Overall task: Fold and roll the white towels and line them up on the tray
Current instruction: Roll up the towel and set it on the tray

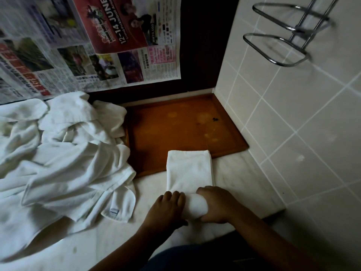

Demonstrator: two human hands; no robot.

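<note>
My left hand (168,204) and right hand (216,204) both clench the rolled near end of the towel (188,169) on the bench (244,182); its flat far end laps over the near rim of the tray (175,124). Uneven pushing could skew the roll, or that rim could snag it loose.
</note>
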